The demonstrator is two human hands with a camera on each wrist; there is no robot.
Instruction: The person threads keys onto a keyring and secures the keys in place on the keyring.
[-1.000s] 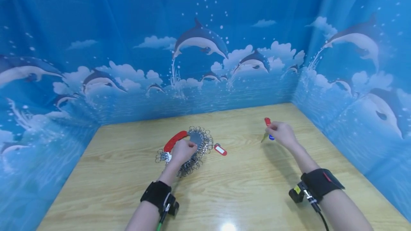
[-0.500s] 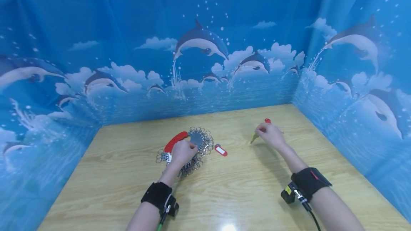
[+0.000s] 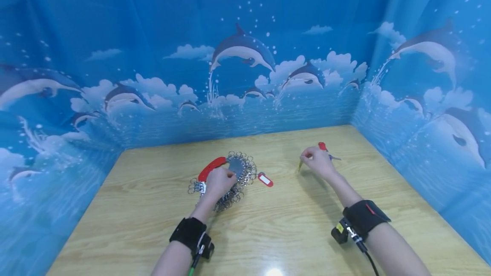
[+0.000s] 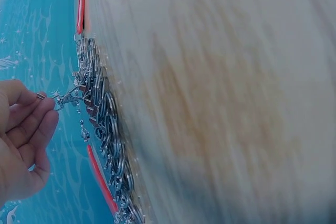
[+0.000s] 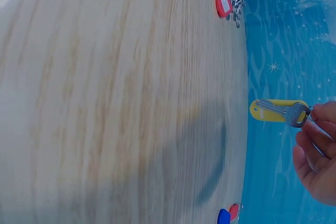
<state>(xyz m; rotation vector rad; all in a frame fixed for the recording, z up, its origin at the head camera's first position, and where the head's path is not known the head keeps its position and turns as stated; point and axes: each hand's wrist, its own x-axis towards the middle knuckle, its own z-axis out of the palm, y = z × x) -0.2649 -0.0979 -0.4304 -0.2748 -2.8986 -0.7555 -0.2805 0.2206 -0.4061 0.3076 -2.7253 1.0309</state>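
Two hands stood well apart over the wood-grain table (image 3: pixel 276 229), and I judged that sideways gap to be the relation that mattered. The right hand (image 3: pixel 320 162) had its fingertips pinched on a small metal ring (image 5: pixel 312 109), from which the grey key (image 5: pixel 295 115) hung clear of the tabletop, lying along its yellow key tag (image 5: pixel 287 102). In the right wrist view I saw the key's bow nearest the fingers and its tip farthest out; from the head view, key and tag pointed steeply down. The left hand (image 3: pixel 218 181) was pinching too: its fingertips held the near end of a silver snap clasp (image 4: pixel 69 98), standing out from a heap of metal key rings (image 3: pixel 248 173). So the clasp was left of the key, and the left hand was much the nearer to the heap. Between the hands, just beside the rings, I made out a red key tag with a white label (image 3: pixel 265 179). A red handle (image 3: pixel 211 168) curved along the heap's left side. Beyond the right hand were another red tag (image 3: pixel 322 145) and a blue tag (image 5: pixel 224 216); I could not tell whether they were joined.
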